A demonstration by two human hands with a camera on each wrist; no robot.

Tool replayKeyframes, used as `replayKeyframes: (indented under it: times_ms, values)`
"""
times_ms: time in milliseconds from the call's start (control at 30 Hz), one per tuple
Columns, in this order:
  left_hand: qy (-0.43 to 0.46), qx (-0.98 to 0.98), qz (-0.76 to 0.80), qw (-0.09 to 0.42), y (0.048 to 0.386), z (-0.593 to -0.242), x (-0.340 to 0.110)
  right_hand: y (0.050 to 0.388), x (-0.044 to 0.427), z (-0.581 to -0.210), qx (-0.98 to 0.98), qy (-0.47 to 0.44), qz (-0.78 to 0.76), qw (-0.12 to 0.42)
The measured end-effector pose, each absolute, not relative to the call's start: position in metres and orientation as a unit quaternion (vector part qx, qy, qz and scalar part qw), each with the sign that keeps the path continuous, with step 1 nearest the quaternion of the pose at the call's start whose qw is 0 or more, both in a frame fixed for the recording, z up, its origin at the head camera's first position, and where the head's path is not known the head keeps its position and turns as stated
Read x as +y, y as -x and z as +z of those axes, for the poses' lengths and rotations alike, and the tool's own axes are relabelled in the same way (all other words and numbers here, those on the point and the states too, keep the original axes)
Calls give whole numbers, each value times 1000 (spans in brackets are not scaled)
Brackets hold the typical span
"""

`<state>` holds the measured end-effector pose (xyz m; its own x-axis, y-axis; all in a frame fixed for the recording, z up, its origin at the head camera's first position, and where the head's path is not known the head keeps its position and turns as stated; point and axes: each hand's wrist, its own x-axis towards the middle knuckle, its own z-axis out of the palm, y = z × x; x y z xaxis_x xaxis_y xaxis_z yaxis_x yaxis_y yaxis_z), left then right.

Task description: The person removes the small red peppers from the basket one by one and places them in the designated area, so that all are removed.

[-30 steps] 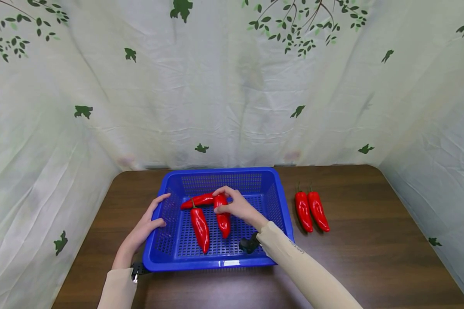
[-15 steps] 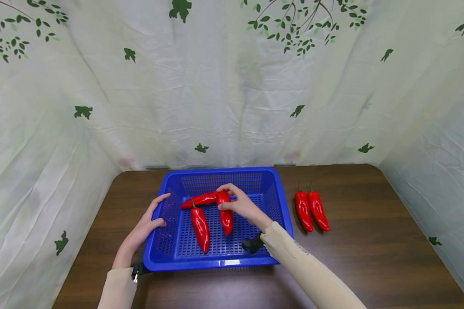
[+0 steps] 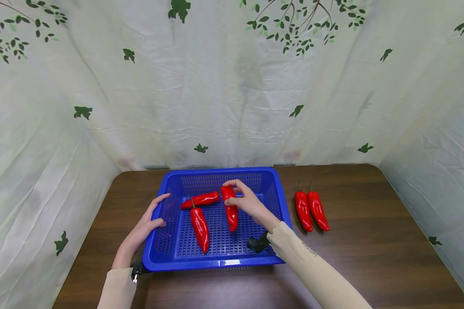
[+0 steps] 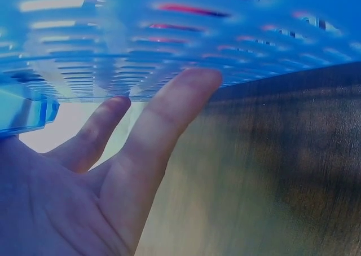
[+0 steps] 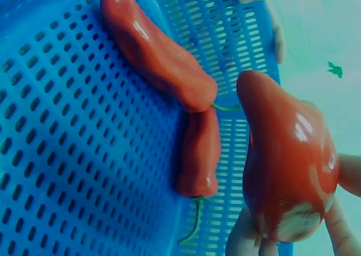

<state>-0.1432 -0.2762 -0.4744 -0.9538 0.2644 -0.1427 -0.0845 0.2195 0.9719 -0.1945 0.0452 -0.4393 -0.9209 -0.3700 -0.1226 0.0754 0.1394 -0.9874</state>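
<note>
Underlying: one brown wood-grain tabletop [image 3: 371, 231]; one blue plastic basket [image 3: 193, 265]; left hand [image 3: 142, 226] at its side, fingers spread; right hand [image 3: 249, 202], fingers pinching one red chili pepper [image 3: 232, 218] within the basket, best kept steady, clear of neighbouring peppers [image 3: 200, 229].

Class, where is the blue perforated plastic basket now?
In the head view, the basket stands lower centre on the brown wooden table, the left hand at its left, two long red peppers at its right.

The bare left hand [image 3: 145, 222] spreads its thumb and fingers apart; the bare right hand [image 3: 249, 203] pinches with thumb opposite fingers, its beige-sleeved forearm [image 3: 318, 269] slanting inward.
</note>
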Motion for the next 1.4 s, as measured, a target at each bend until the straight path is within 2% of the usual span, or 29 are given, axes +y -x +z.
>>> replayKeyframes:
  times_ms: [433,1400]
  values:
    - [-66,762,629,137,144,-474,-277,191,63,-424,737,101,-647,169]
    - [-66,771,619,135,143,-474,-277,191,108,-420,730,115,-656,153]
